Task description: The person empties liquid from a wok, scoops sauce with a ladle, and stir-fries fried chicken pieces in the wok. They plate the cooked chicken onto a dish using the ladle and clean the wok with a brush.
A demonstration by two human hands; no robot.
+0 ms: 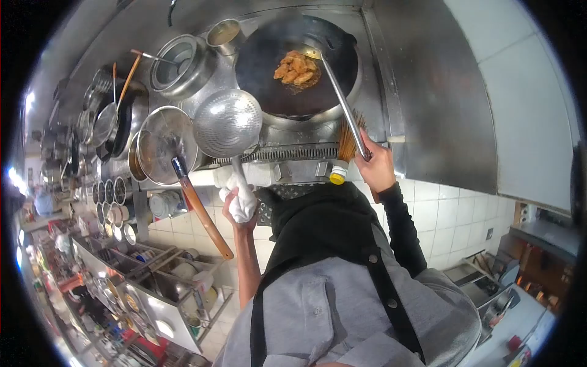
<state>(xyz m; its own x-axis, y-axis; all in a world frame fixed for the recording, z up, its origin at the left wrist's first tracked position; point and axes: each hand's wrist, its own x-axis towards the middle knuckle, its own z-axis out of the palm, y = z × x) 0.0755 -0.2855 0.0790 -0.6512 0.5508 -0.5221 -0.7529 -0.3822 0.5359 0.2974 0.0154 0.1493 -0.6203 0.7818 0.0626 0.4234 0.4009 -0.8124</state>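
My right hand (376, 164) is closed round the long steel handle of a ladle (342, 101). The ladle's bowl is in the dark wok (260, 82), right beside a heap of browned fried pieces (298, 68) that look like chicken. My left hand (233, 211) is wrapped in a white cloth (243, 200) and grips the handle of a perforated skimmer (227, 124) through it. The skimmer's round bowl is held up left of the wok, and it looks bare. Some faint haze hangs over the wok.
A mesh strainer with a wooden handle (205, 217) lies left of the skimmer. Beyond it stand a steel pot (177, 67) and a small metal pot of liquid (225, 33). By my right wrist are a bamboo brush (350, 140) and a yellow-capped bottle (338, 174).
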